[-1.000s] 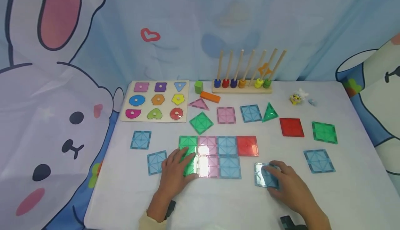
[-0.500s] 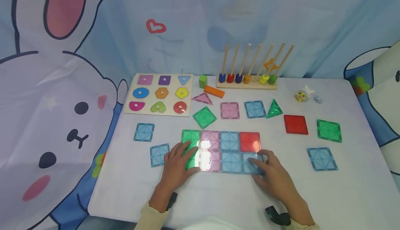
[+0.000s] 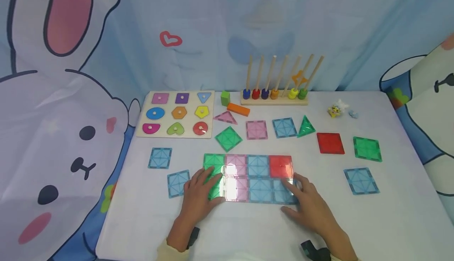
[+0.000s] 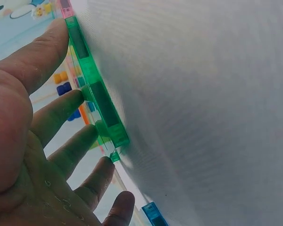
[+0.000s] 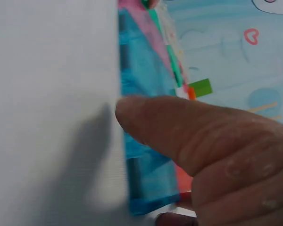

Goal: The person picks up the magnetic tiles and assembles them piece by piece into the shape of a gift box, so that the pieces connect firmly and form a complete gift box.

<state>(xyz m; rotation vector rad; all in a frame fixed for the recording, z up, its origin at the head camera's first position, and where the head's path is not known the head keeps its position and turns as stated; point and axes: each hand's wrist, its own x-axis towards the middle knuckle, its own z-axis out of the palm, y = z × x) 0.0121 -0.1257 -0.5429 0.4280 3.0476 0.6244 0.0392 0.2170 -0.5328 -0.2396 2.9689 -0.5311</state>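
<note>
Translucent magnetic tiles lie flat in a two-row block: green tiles [image 3: 214,159], pink tiles [image 3: 235,165], blue tiles [image 3: 260,190] and a red tile [image 3: 281,166]. On the block's left end rests my left hand [image 3: 196,196], fingers spread over the green tiles. The left wrist view shows its thumb and fingertips along a green tile's edge [image 4: 101,103]. My right hand [image 3: 312,207] is at the other end, fingertips on the lower-right blue tile [image 3: 281,192]. Its thumb [image 5: 155,120] reaches across the blue edge in the right wrist view, stretched away from the fingers.
Around the block lie loose tiles, including blue ones [image 3: 178,183] beside the left hand and a red one [image 3: 330,143]. Behind stand a shape puzzle board [image 3: 166,133], a pegged bead stand [image 3: 274,101], an orange block [image 3: 238,109] and a small toy figure [image 3: 334,111].
My right hand has slid a blue tile leftward against the lower row's end, under the red tile; its fingers have since loosened. The left hand has stayed on the green tiles.
</note>
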